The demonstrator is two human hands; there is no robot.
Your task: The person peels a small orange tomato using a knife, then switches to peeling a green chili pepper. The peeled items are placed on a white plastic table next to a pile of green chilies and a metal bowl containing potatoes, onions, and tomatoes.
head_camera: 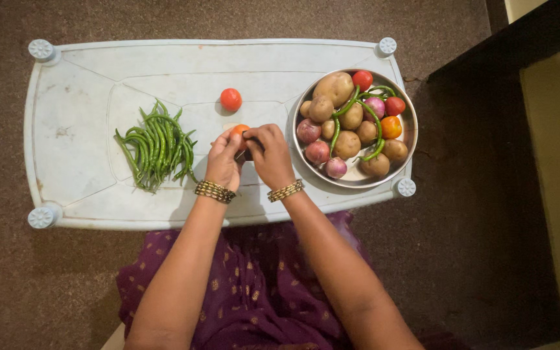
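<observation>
A small orange-red tomato piece (240,129) sits at the table's middle, pinched under the fingertips of the left hand (223,161), fingers curled tightly onto it. The right hand (268,154) is clenched around a dark object (246,154), mostly hidden; its kind cannot be told. Both hands touch each other. One gold bangle set on each wrist.

One whole red tomato (231,99) lies just beyond the hands, apart from them. One heap of green chillies (157,146) lies to the left, too many to count.

One round steel bowl (411,139) stands at right, holding about nine potatoes, four reddish onions, three tomatoes, several long chillies. All rest on one pale plastic table (72,110).
</observation>
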